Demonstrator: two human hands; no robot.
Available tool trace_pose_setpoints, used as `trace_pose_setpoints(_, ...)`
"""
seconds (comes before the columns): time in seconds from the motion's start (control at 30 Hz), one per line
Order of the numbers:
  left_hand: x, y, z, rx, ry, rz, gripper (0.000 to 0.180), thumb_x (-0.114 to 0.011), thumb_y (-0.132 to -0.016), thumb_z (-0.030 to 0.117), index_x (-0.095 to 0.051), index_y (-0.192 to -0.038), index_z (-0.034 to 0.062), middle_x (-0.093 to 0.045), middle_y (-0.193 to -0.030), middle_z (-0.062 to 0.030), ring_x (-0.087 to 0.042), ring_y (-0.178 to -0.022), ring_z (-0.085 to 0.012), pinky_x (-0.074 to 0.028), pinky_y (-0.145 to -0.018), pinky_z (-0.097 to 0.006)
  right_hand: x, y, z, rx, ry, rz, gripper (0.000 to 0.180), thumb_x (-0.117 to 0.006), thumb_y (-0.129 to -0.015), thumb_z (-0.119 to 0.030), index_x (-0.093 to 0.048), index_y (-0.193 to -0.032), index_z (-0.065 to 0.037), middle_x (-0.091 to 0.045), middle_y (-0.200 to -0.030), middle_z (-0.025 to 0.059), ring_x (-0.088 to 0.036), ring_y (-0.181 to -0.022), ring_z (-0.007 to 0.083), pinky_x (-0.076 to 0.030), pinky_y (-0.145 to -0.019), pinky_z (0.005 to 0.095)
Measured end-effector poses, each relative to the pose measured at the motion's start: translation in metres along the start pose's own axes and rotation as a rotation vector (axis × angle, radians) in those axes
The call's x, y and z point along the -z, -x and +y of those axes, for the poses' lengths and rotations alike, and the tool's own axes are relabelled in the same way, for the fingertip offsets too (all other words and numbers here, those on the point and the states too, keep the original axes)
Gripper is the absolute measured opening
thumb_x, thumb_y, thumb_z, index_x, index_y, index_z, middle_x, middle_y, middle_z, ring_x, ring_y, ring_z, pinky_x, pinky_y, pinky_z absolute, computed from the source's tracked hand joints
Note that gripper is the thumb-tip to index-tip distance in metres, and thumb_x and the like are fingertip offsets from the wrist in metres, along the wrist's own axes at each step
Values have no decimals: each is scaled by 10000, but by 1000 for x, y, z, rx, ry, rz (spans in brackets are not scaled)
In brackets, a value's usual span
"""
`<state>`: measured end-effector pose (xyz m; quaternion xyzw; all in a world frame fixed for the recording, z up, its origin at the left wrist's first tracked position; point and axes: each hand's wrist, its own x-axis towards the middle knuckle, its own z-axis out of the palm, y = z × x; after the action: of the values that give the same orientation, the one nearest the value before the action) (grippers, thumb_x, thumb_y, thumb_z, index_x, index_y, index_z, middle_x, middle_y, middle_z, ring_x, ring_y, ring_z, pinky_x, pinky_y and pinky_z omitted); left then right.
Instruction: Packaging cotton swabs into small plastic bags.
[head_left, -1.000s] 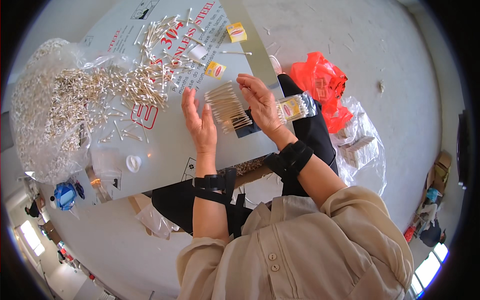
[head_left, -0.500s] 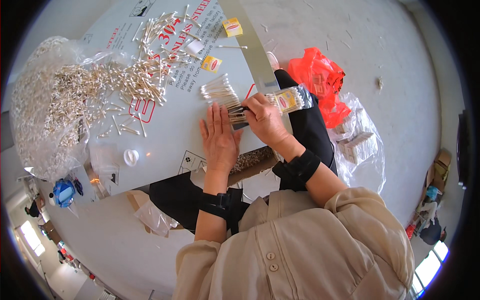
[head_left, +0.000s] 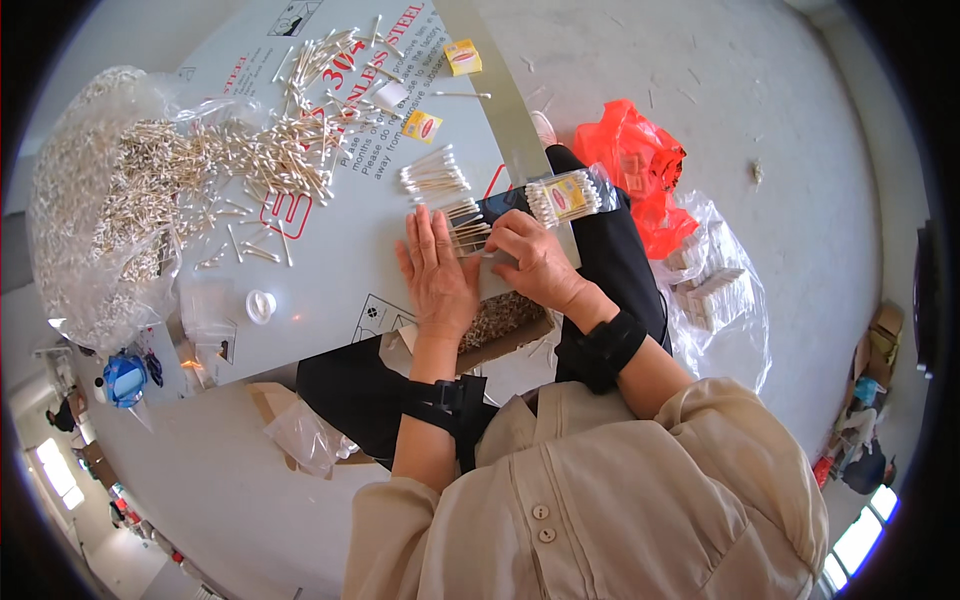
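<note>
My left hand [head_left: 438,280] lies flat on the metal-topped table, fingers stretched out and fingertips against a small row of cotton swabs [head_left: 466,228]. From the other side my right hand [head_left: 538,262] has its fingers bent in at the ends of these swabs; its exact grip is partly hidden. Another neat group of cotton swabs [head_left: 436,174] lies just beyond. A clear packet of cotton swabs [head_left: 562,198] with a yellow label rests at the table's right edge, above my right hand. Between packet and swabs shows a dark flat piece [head_left: 500,204].
A large clear bag [head_left: 75,220] spills loose swabs [head_left: 270,165] across the table's left. Two yellow boxes [head_left: 422,126] and a round white container [head_left: 260,306] stand there. An open carton [head_left: 510,325] sits below the edge. Red [head_left: 630,150] and clear bags [head_left: 720,300] lie right.
My right hand has shifted slightly down and right, uncovering more of the dark piece and the packet. The left hand stays almost in place beside the swabs.
</note>
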<state>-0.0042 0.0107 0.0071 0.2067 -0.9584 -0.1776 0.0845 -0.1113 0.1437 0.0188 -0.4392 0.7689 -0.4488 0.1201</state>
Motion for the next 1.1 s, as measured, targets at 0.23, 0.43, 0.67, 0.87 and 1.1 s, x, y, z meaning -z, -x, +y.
trace_pose_setpoints(0.23,3,-17,-17,-146,-34,-25,699,-615,-881,264,-312,-1458,9,-296,-1526,-150,-251,-1428,-334,-170,-1158,-535,-9,-9,4,66,155,40,188,-706,-676,4,-624,-839,-40,-555,-906,105,-593,-881,315,-505,-747,397)
trace_pose_setpoints(0.43,3,-1,-5,-125,53,-15,666,-600,-891,244,-327,-1445,-5,-307,-1513,-176,-290,-1402,-358,-204,-1152,-513,-5,-9,6,8,172,48,182,-681,-710,1,-627,-878,-42,-547,-939,117,-586,-905,323,-504,-771,384)
trace_pose_setpoints(0.67,-9,-31,-10,109,854,389,516,-385,-1034,307,-350,-1428,-24,-373,-1449,-186,-365,-1352,-304,-288,-1120,-411,-36,-28,4,-177,-410,457,341,-551,-901,0,-519,-1240,-2,-487,-1316,159,-515,-1197,306,-432,-980,342)
trace_pose_setpoints(0.87,-20,-30,11,143,1107,391,516,-398,-1029,295,-349,-1437,-17,-382,-1456,-162,-370,-1357,-268,-284,-1131,-404,-53,-34,9,-225,-609,503,322,-473,-998,-80,-488,-1305,16,-466,-1393,140,-442,-1290,235,-349,-1064,313)
trace_pose_setpoints(1.1,-6,-11,5,61,698,369,528,-476,-992,270,-376,-1426,-13,-361,-1498,-174,-340,-1391,-313,-247,-1150,-452,-39,-28,14,-300,-865,517,296,-485,-998,-97,-539,-1258,35,-499,-1368,129,-507,-1178,184,-377,-1025,284)
